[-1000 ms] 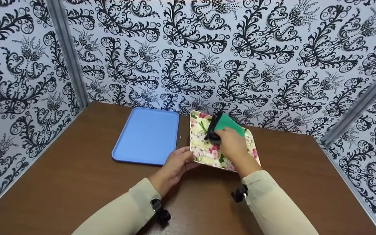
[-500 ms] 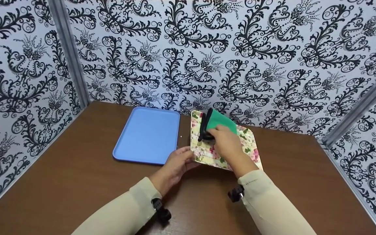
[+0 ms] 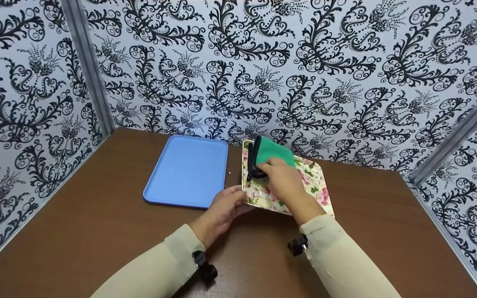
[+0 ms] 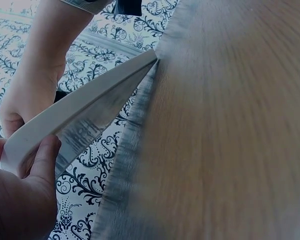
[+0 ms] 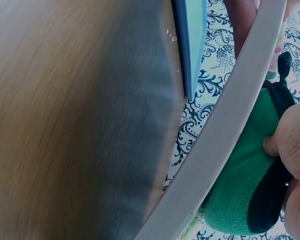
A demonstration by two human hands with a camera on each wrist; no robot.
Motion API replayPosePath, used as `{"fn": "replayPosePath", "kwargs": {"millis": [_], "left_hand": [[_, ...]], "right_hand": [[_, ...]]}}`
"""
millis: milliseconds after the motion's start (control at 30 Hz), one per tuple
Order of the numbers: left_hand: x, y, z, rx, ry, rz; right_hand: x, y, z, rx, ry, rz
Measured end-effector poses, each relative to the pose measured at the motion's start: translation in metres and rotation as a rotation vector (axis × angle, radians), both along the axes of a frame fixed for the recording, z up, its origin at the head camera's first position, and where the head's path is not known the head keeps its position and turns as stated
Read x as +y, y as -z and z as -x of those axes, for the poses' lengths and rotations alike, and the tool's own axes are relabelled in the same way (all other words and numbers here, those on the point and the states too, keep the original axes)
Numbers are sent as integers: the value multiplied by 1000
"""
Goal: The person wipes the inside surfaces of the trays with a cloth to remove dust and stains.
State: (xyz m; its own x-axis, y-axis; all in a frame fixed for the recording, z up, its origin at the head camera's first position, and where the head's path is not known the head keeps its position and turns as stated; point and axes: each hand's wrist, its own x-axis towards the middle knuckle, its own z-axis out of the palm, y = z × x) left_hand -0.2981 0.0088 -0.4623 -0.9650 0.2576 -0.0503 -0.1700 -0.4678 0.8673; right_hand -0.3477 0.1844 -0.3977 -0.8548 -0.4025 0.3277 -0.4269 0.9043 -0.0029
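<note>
A floral tray (image 3: 320,186) with a pale rim is held tilted, its near right corner on or close to the table. My left hand (image 3: 225,210) grips its near left corner; in the left wrist view, fingers (image 4: 44,157) lie against the tray's underside. My right hand (image 3: 287,182) holds a folded green cloth (image 3: 275,151) with black edging against the tray's patterned face, near its left side. In the right wrist view the cloth (image 5: 245,172) is bunched under the thumb, beside the tray's rim (image 5: 215,135). The right hand hides part of the pattern.
A blue tray (image 3: 189,174) lies flat on the brown table (image 3: 89,211), left of the floral one. Small white specks (image 5: 173,38) lie on the table beside it. Patterned wall panels (image 3: 263,74) stand behind and at both sides.
My right hand has slid the green cloth leftward across the floral tray, uncovering more of its right side. The left hand keeps its grip on the corner, almost unmoved.
</note>
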Motion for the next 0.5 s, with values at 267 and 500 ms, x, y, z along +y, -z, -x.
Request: {"fn": "replayPosePath", "kwargs": {"millis": [267, 500], "left_hand": [[0, 0, -1, -9, -5, -6], [0, -1, -1, -15, -20, -3]], "right_hand": [[-5, 0, -3, 32, -78, -4], [-4, 0, -6, 60, -156, -2]]}}
